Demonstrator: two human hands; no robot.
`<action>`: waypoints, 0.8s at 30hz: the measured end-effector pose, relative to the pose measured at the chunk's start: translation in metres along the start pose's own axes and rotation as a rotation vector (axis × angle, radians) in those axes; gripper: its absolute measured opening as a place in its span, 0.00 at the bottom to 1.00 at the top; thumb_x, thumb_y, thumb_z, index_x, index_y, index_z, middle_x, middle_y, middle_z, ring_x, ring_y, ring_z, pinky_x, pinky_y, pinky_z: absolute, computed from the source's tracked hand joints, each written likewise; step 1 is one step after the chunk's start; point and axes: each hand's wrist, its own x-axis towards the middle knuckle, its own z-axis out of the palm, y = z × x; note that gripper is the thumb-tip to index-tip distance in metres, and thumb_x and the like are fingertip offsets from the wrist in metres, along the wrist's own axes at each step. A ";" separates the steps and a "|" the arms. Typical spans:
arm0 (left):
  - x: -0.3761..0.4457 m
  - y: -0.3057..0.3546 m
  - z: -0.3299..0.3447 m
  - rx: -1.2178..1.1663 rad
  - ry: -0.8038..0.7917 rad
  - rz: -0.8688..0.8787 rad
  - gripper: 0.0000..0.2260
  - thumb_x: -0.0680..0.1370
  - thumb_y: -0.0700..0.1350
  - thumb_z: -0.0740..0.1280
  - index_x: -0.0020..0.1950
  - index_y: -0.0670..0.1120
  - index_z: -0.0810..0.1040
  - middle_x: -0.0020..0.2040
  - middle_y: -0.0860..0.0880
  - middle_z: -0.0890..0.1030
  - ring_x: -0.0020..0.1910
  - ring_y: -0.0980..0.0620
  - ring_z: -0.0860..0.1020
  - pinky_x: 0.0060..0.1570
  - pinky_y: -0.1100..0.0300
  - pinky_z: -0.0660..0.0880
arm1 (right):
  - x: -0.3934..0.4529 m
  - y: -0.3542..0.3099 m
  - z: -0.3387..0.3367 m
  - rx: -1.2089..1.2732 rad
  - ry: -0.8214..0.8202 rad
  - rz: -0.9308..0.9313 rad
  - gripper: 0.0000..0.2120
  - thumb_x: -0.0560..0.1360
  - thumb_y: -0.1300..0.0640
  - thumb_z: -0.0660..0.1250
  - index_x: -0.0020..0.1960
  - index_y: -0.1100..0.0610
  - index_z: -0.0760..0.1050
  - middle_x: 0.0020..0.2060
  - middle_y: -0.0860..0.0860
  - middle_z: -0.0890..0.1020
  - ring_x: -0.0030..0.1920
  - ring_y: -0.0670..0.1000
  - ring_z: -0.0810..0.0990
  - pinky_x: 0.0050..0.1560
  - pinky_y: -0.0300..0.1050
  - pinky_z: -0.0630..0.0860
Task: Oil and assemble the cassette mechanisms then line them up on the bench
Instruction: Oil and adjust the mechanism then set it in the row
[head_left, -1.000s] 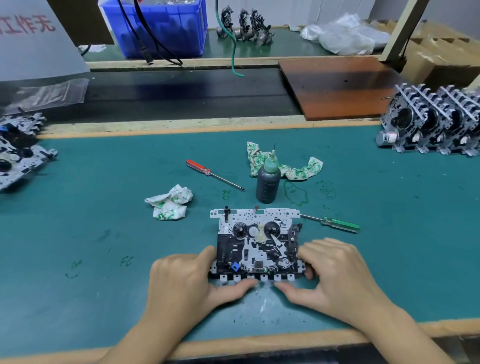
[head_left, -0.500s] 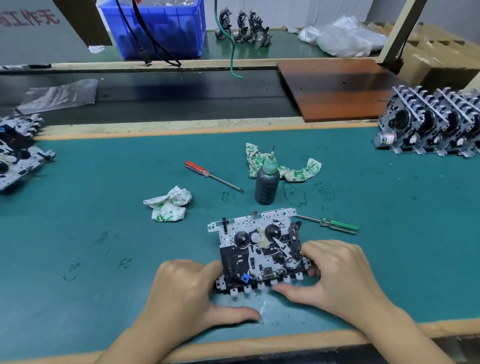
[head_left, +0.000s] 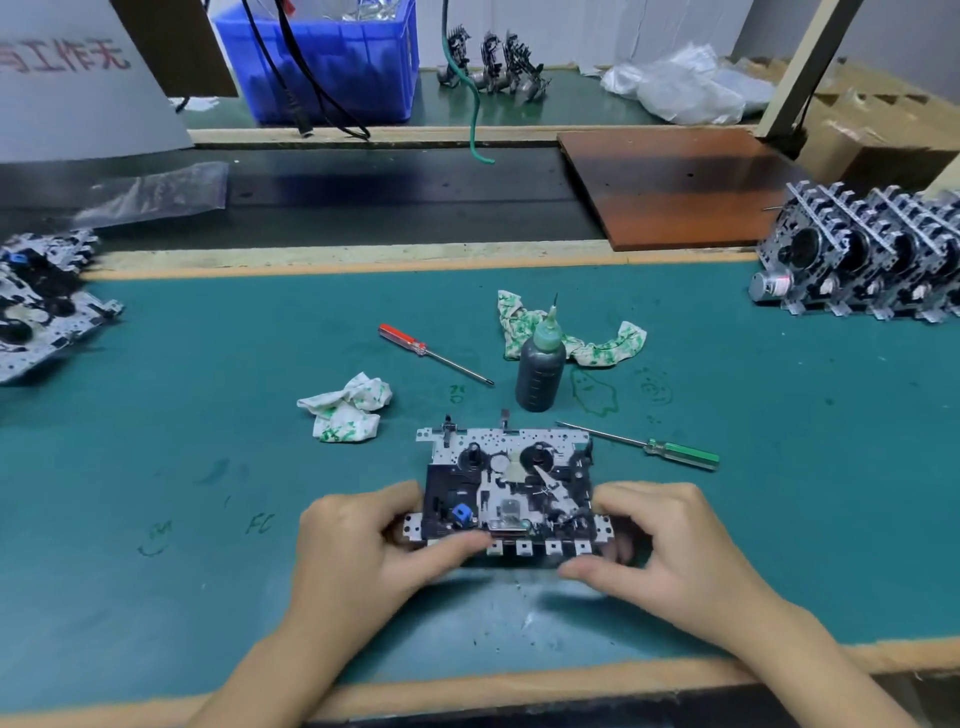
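Now both hands grip the cassette mechanism (head_left: 506, 491) again — left hand (head_left: 363, 545) and right hand (head_left: 670, 545) pinching its near corners. Skewed half a second ago, it sits square on the bench (head_left: 208, 467), near the oil bottle (head_left: 540, 366) — probably being seated before lining up.

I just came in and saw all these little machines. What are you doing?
A person grips a cassette mechanism with the left hand and right hand on the green bench. An oil bottle and two screwdrivers stand behind it. Finished mechanisms are lined up upright at the far right.
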 end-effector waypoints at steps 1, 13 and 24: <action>0.000 0.001 -0.003 -0.106 0.009 -0.039 0.33 0.67 0.76 0.57 0.26 0.46 0.64 0.22 0.46 0.61 0.26 0.55 0.56 0.26 0.65 0.56 | 0.001 -0.003 -0.001 0.118 0.013 0.056 0.25 0.66 0.35 0.66 0.27 0.55 0.65 0.21 0.43 0.65 0.24 0.41 0.63 0.28 0.34 0.61; -0.002 0.012 -0.007 -0.379 -0.005 -0.296 0.29 0.69 0.70 0.59 0.20 0.47 0.63 0.18 0.51 0.59 0.20 0.56 0.57 0.23 0.64 0.54 | 0.011 -0.022 -0.007 0.589 -0.102 0.495 0.32 0.61 0.27 0.63 0.20 0.56 0.69 0.19 0.56 0.67 0.22 0.49 0.64 0.31 0.41 0.62; 0.019 0.022 -0.016 -0.110 0.013 0.084 0.12 0.73 0.61 0.62 0.51 0.57 0.75 0.52 0.61 0.75 0.55 0.60 0.73 0.55 0.66 0.67 | 0.007 -0.001 -0.003 0.500 -0.123 0.230 0.25 0.60 0.42 0.73 0.55 0.36 0.71 0.51 0.39 0.77 0.56 0.44 0.76 0.58 0.35 0.69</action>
